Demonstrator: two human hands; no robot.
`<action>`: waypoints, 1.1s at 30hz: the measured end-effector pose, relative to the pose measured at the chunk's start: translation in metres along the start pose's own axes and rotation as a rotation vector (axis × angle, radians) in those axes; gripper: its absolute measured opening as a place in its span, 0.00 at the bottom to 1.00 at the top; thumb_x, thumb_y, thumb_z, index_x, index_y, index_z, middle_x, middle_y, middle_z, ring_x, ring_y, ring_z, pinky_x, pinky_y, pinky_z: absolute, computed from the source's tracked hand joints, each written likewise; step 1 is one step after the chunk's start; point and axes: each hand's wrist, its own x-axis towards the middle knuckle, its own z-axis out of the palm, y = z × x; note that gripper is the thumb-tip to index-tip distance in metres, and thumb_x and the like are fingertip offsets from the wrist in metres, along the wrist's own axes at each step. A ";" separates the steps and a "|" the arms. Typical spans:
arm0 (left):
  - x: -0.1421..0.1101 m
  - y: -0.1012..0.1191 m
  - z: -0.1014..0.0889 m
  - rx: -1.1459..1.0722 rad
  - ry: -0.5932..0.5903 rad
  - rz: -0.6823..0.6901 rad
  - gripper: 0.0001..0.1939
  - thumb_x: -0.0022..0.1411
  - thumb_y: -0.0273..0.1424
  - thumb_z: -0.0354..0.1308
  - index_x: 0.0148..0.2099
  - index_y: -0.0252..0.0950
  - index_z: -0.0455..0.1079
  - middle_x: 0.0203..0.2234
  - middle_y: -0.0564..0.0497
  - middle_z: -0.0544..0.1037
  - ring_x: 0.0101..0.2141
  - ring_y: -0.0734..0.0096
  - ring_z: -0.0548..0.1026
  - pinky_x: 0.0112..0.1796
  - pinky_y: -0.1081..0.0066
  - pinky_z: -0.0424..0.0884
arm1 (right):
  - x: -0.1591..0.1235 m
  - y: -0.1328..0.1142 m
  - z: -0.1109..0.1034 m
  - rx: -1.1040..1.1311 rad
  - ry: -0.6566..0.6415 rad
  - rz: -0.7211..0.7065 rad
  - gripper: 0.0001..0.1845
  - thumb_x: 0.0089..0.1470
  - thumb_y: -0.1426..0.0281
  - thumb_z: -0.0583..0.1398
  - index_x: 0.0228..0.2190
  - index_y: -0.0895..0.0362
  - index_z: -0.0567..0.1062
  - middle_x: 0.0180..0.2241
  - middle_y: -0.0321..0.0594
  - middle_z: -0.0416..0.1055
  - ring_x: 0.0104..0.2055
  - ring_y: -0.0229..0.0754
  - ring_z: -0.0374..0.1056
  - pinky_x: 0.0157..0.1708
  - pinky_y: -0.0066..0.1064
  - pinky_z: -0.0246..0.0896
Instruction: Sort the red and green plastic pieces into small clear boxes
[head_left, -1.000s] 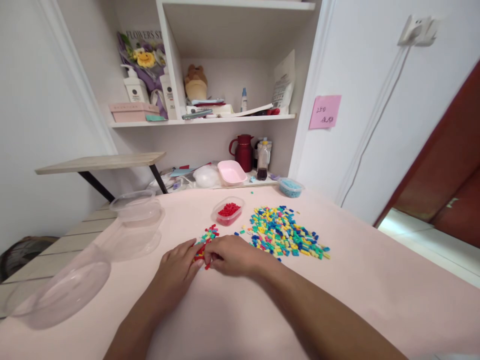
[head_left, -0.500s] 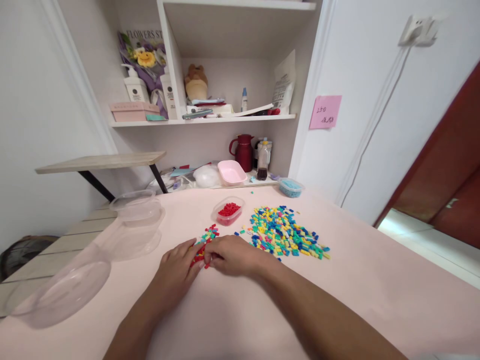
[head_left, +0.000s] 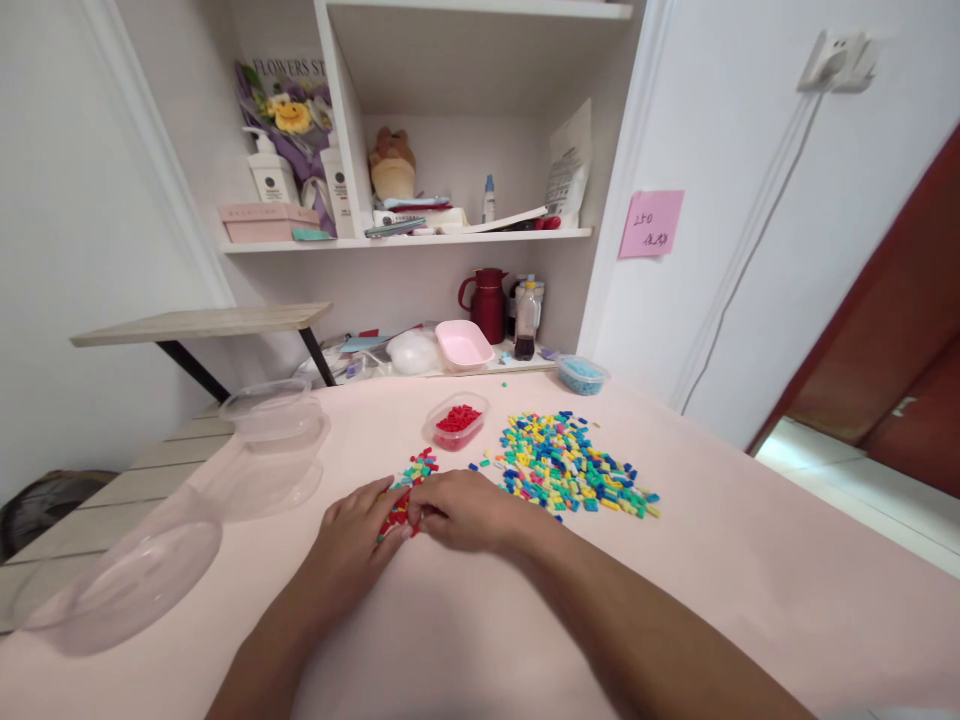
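A small pile of mixed little plastic bricks [head_left: 417,466], many of them red, lies in front of me. My left hand [head_left: 358,532] rests flat along its left side, fingers stretched out and partly covering it. From the right, my right hand [head_left: 459,510] reaches in with curled fingers, the fingertips down among the red bricks. What those fingertips pinch is hidden. Just behind the pile stands a clear tub [head_left: 457,440] with red bricks [head_left: 459,419] in it. To the right, a larger spread of blue, green, yellow and white bricks [head_left: 570,465] covers the table.
Clear plastic tubs [head_left: 271,412] and a clear lid [head_left: 146,575] are on the left of the pink table [head_left: 480,640]. A lidded tub of light blue pieces [head_left: 581,375] stands at the back right. Behind are a pink basin [head_left: 464,345], a red jug [head_left: 489,305] and a bottle [head_left: 526,325].
My left thumb and fingers have shifted slightly beside the pile, and a few red bricks between the hands lie differently. My right hand stays almost in the same place.
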 end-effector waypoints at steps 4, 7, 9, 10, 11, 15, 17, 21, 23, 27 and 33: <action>0.001 0.000 0.000 0.010 -0.003 -0.008 0.24 0.66 0.42 0.45 0.62 0.45 0.63 0.60 0.44 0.66 0.60 0.56 0.62 0.56 0.51 0.58 | 0.000 0.000 0.001 -0.004 0.004 0.005 0.10 0.54 0.74 0.55 0.35 0.53 0.75 0.39 0.36 0.76 0.39 0.39 0.68 0.35 0.27 0.54; 0.001 0.000 0.000 0.014 -0.008 -0.011 0.24 0.66 0.42 0.45 0.62 0.45 0.62 0.61 0.44 0.66 0.60 0.57 0.62 0.57 0.52 0.57 | 0.000 0.000 0.000 0.005 0.004 -0.005 0.09 0.54 0.75 0.55 0.34 0.53 0.74 0.38 0.36 0.75 0.37 0.38 0.67 0.34 0.26 0.53; 0.001 0.000 0.000 0.010 -0.013 -0.013 0.25 0.66 0.43 0.45 0.62 0.44 0.62 0.61 0.44 0.66 0.60 0.57 0.61 0.57 0.52 0.57 | -0.001 0.000 0.000 0.007 -0.002 0.003 0.05 0.53 0.73 0.57 0.32 0.54 0.73 0.36 0.35 0.74 0.35 0.37 0.66 0.32 0.26 0.52; 0.001 0.001 0.000 0.010 -0.015 -0.016 0.25 0.66 0.43 0.45 0.62 0.44 0.62 0.61 0.44 0.66 0.60 0.56 0.61 0.57 0.51 0.57 | -0.002 -0.001 0.000 0.006 -0.006 0.011 0.03 0.53 0.72 0.58 0.31 0.54 0.73 0.34 0.35 0.74 0.33 0.37 0.65 0.31 0.26 0.52; 0.001 0.001 0.000 0.010 -0.016 -0.019 0.25 0.66 0.43 0.45 0.62 0.44 0.62 0.61 0.44 0.66 0.60 0.56 0.61 0.57 0.51 0.57 | -0.002 -0.001 0.000 0.007 -0.007 0.017 0.02 0.53 0.71 0.59 0.31 0.55 0.72 0.33 0.34 0.74 0.33 0.37 0.65 0.30 0.26 0.51; 0.001 0.000 0.000 0.007 -0.012 -0.020 0.24 0.66 0.42 0.44 0.62 0.44 0.63 0.60 0.44 0.66 0.60 0.57 0.62 0.57 0.52 0.57 | -0.002 -0.001 0.000 0.023 0.006 0.004 0.05 0.53 0.71 0.58 0.34 0.53 0.73 0.36 0.34 0.74 0.35 0.37 0.66 0.32 0.26 0.52; 0.001 0.001 0.000 0.005 -0.011 -0.021 0.24 0.66 0.42 0.44 0.61 0.45 0.63 0.60 0.45 0.66 0.60 0.57 0.62 0.57 0.52 0.57 | -0.001 -0.002 0.000 0.026 0.008 -0.004 0.07 0.53 0.71 0.58 0.36 0.53 0.73 0.39 0.35 0.75 0.38 0.38 0.67 0.33 0.26 0.52; 0.001 0.002 -0.001 -0.004 -0.013 -0.024 0.24 0.66 0.42 0.44 0.61 0.44 0.63 0.61 0.45 0.66 0.61 0.57 0.61 0.57 0.52 0.57 | 0.000 -0.001 0.001 0.004 0.002 0.009 0.06 0.54 0.71 0.57 0.33 0.54 0.74 0.38 0.35 0.75 0.37 0.39 0.68 0.33 0.26 0.53; 0.001 0.002 -0.001 -0.009 -0.003 -0.019 0.24 0.66 0.42 0.45 0.61 0.44 0.64 0.61 0.45 0.66 0.61 0.57 0.61 0.57 0.52 0.57 | 0.000 0.000 0.001 -0.005 -0.005 0.008 0.06 0.53 0.72 0.56 0.32 0.54 0.74 0.37 0.35 0.75 0.36 0.38 0.68 0.33 0.26 0.53; 0.001 0.000 0.000 -0.006 0.009 -0.013 0.23 0.66 0.42 0.45 0.61 0.46 0.63 0.60 0.46 0.67 0.60 0.58 0.62 0.57 0.53 0.57 | 0.000 0.001 0.000 -0.021 -0.023 -0.013 0.09 0.53 0.76 0.55 0.33 0.54 0.74 0.38 0.36 0.75 0.37 0.38 0.68 0.33 0.26 0.53; 0.000 -0.001 0.000 0.003 -0.012 -0.020 0.24 0.67 0.43 0.43 0.62 0.46 0.63 0.61 0.45 0.66 0.60 0.57 0.61 0.57 0.52 0.57 | -0.001 -0.001 0.000 -0.003 -0.014 -0.015 0.08 0.54 0.75 0.55 0.32 0.54 0.74 0.39 0.34 0.75 0.38 0.38 0.68 0.34 0.26 0.53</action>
